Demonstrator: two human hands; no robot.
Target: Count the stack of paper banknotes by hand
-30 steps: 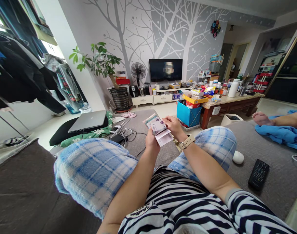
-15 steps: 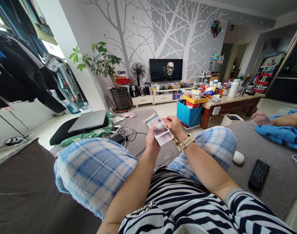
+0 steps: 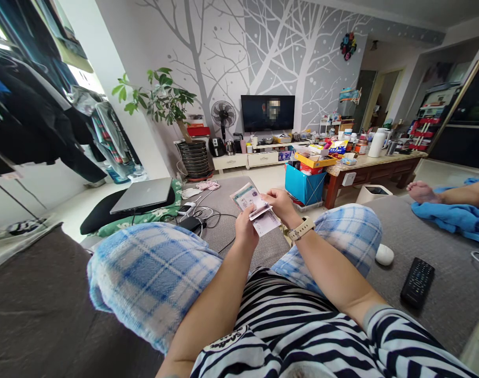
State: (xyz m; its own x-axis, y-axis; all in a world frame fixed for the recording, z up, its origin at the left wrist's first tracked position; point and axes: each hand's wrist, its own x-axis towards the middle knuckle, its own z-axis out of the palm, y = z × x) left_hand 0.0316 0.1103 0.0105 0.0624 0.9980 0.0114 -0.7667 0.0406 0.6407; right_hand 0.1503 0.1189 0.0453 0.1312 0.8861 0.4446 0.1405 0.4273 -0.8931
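Observation:
A small stack of banknotes (image 3: 252,202) is held up between my raised knees in blue plaid trousers. My left hand (image 3: 245,229) grips the stack from below. My right hand (image 3: 279,202), with a watch on its wrist, pinches the top note at its right edge, and that note is bent down over the stack. I sit on a grey sofa (image 3: 34,310).
On the sofa to my right lie a black remote (image 3: 417,281) and a white mouse (image 3: 384,254). Another person's bare foot (image 3: 420,191) rests on a blue blanket. Left of my hands are a laptop (image 3: 142,195) and tangled cables. A cluttered coffee table (image 3: 375,160) stands beyond.
My right hand has peeled the top purple note off the stack and folded it down, uncovering a greenish note beneath. Both hands stay in the same place.

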